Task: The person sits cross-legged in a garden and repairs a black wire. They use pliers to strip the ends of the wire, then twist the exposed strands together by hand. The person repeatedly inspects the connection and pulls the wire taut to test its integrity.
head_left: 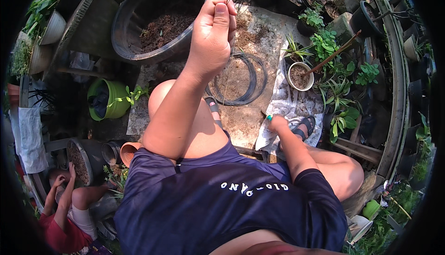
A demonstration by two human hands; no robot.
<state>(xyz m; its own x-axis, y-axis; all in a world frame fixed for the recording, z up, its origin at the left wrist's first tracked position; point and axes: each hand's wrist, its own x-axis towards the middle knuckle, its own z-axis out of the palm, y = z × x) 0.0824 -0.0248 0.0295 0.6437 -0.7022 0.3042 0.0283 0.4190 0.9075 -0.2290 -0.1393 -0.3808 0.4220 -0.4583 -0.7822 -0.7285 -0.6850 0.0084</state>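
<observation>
Wire coil (pixel 243 101), dark, loosely looped, left hand (pixel 214 34) above it, pinched on thin strand (pixel 228 1), right hand (pixel 279 124) near it, clasping green-handled tool (pixel 269 117), hands apart

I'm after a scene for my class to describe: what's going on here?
A seated person raises a closed left hand, apparently gripping a thin dark strand. The right hand, low by a white cloth, holds a small green-handled tool. A loose coil of dark wire lies on the ground between the legs and a large black tub containing soil. Another person in red sits at lower left.
</observation>
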